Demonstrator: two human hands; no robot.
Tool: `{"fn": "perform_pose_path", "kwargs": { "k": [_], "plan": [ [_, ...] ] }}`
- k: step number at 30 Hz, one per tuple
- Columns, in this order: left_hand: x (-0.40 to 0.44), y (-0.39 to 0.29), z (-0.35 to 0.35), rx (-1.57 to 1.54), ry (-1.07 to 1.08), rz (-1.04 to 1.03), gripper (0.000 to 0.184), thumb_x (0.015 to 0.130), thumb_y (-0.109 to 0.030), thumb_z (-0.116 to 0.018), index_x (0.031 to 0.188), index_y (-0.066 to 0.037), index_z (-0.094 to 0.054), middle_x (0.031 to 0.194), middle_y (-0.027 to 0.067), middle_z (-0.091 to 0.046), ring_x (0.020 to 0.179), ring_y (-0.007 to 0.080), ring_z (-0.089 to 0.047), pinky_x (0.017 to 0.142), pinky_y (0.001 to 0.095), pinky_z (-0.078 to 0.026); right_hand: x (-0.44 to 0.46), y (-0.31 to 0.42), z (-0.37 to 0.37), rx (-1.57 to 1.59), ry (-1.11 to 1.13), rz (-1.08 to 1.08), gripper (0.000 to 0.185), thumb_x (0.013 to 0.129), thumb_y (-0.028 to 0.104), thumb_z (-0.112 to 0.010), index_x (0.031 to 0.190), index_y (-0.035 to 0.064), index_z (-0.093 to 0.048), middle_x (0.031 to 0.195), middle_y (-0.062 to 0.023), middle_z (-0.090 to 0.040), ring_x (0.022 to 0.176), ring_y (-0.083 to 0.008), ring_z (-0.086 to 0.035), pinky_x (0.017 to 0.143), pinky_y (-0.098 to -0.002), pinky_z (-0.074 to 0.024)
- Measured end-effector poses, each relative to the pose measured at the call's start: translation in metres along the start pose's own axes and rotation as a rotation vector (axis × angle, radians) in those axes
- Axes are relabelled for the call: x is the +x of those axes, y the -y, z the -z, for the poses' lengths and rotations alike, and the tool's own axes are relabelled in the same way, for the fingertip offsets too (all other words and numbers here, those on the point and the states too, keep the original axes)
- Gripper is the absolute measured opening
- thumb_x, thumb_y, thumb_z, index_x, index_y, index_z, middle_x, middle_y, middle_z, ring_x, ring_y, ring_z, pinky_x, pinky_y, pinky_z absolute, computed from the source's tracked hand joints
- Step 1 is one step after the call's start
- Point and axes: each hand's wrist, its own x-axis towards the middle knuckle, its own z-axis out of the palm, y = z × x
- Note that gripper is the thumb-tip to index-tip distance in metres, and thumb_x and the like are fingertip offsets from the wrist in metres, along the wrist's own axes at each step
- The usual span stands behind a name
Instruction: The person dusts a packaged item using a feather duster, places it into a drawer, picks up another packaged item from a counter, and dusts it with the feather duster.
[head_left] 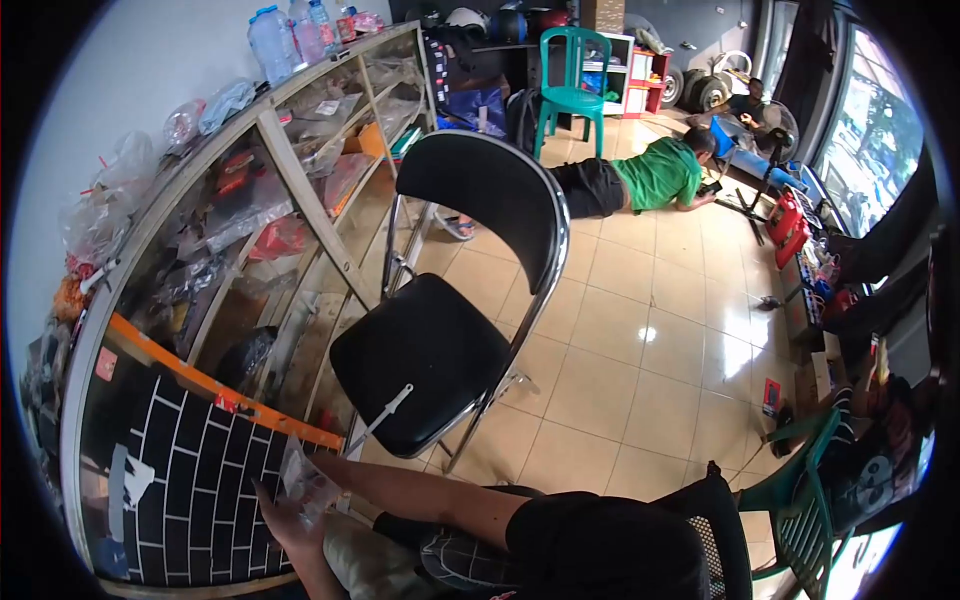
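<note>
My left hand (292, 528) is low at the left, beside the cabinet's tiled-pattern panel, with one finger pointing up. Its other fingers are around a crumpled clear plastic bag (308, 484). What the bag contains is too blurred to make out. From the right, my right hand (325, 468) reaches to the same bag and grips its upper part; its fingertips are partly hidden. Just beyond it, a slim pale tool with a ringed end (385, 415) overlaps the black chair seat (420, 345). Whether it lies there or is held I cannot tell.
A glass display cabinet (285, 190) with bagged goods runs along the left, bottles (272, 45) on top. A green chair (575, 85) stands behind. A person in a green shirt (655, 175) lies on the tiled floor; another sits farther back. Another green chair (810, 500) is at right.
</note>
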Motion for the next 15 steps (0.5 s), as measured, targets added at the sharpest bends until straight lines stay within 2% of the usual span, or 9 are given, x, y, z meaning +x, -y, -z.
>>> {"fn": "perform_pose_path", "kwargs": {
  "k": [1, 2, 3, 5, 8, 10, 12, 15],
  "plan": [
    [0.002, -0.003, -0.003, 0.204, 0.033, -0.012, 0.087, 0.071, -0.02, -0.071, 0.135, 0.009, -0.02, 0.113, 0.0159, -0.058, 0.106, 0.0206, -0.053, 0.089, 0.0345, -0.042, -0.008, 0.001, -0.003, -0.006, -0.013, -0.013, 0.014, 0.068, 0.02, -0.058, 0.071, 0.0072, -0.064, 0.072, -0.0129, -0.063, 0.068, -0.0302, -0.062, 0.057, -0.0425, -0.0493],
    [0.005, -0.02, -0.018, -0.271, 0.021, 0.033, 0.073, 0.075, -0.025, -0.066, 0.131, 0.007, -0.031, 0.111, 0.014, -0.059, 0.104, 0.0218, -0.055, 0.087, 0.0349, -0.044, -0.086, -0.01, -0.013, -0.012, -0.024, -0.025, 0.014, 0.068, 0.02, -0.058, 0.071, 0.0072, -0.064, 0.072, -0.013, -0.063, 0.068, -0.0302, -0.062, 0.057, -0.0425, -0.0493],
    [0.01, -0.018, -0.022, -0.283, 0.021, 0.027, 0.073, 0.075, -0.025, -0.066, 0.131, 0.007, -0.031, 0.111, 0.014, -0.059, 0.104, 0.0218, -0.055, 0.087, 0.0349, -0.044, -0.163, -0.019, -0.007, -0.02, -0.034, -0.03, 0.015, 0.068, 0.02, -0.058, 0.071, 0.0071, -0.064, 0.072, -0.013, -0.063, 0.068, -0.0302, -0.062, 0.057, -0.0425, -0.0493],
    [0.017, -0.009, -0.028, -1.535, 0.125, 0.756, 0.031, 0.084, -0.017, -0.051, 0.108, 0.003, -0.051, 0.103, 0.0174, -0.058, 0.095, 0.0284, -0.059, 0.082, 0.0357, -0.048, -0.157, -0.021, -0.002, -0.036, -0.051, -0.021, 0.015, 0.069, 0.02, -0.058, 0.071, 0.007, -0.064, 0.072, -0.0131, -0.063, 0.068, -0.0302, -0.062, 0.057, -0.0425, -0.0493],
    [0.017, 0.0, -0.049, -1.512, 0.126, 0.791, 0.027, 0.082, -0.013, -0.051, 0.104, 0.002, -0.053, 0.101, 0.0158, -0.059, 0.093, 0.0263, -0.06, 0.08, 0.035, -0.049, -0.166, -0.027, 0.007, -0.045, -0.08, -0.011, 0.015, 0.069, 0.02, -0.058, 0.071, 0.0069, -0.064, 0.072, -0.0131, -0.063, 0.068, -0.0301, -0.062, 0.057, -0.0426, -0.0494],
    [0.016, 0.004, -0.059, -1.452, 0.091, 0.764, 0.028, 0.08, -0.009, -0.051, 0.106, 0.002, -0.052, 0.101, 0.015, -0.059, 0.09, 0.0265, -0.06, 0.08, 0.0358, -0.049, -0.161, -0.021, 0.008, -0.04, -0.097, -0.012, 0.015, 0.069, 0.02, -0.058, 0.071, 0.0068, -0.064, 0.072, -0.0132, -0.063, 0.068, -0.0301, -0.062, 0.057, -0.0426, -0.0494],
    [0.013, -0.009, -0.066, -1.406, 0.147, 0.695, 0.031, 0.078, -0.006, -0.051, 0.108, 0.0, -0.051, 0.101, 0.0144, -0.058, 0.09, 0.0265, -0.061, 0.08, 0.0369, -0.049, -0.164, -0.027, 0.011, -0.026, -0.115, -0.017, 0.015, 0.069, 0.02, -0.058, 0.072, 0.0067, -0.064, 0.072, -0.0132, -0.063, 0.068, -0.0301, -0.062, 0.057, -0.0426, -0.0494],
    [0.008, -0.021, -0.068, -1.438, 0.199, 0.686, 0.031, 0.082, -0.01, -0.054, 0.111, -0.002, -0.05, 0.101, 0.0129, -0.058, 0.09, 0.0251, -0.06, 0.08, 0.0367, -0.049, -0.163, -0.025, 0.01, 0.004, -0.139, -0.026, 0.015, 0.069, 0.02, -0.058, 0.072, 0.0065, -0.064, 0.072, -0.0133, -0.063, 0.068, -0.0301, -0.062, 0.057, -0.0426, -0.0494]
  ]
}}
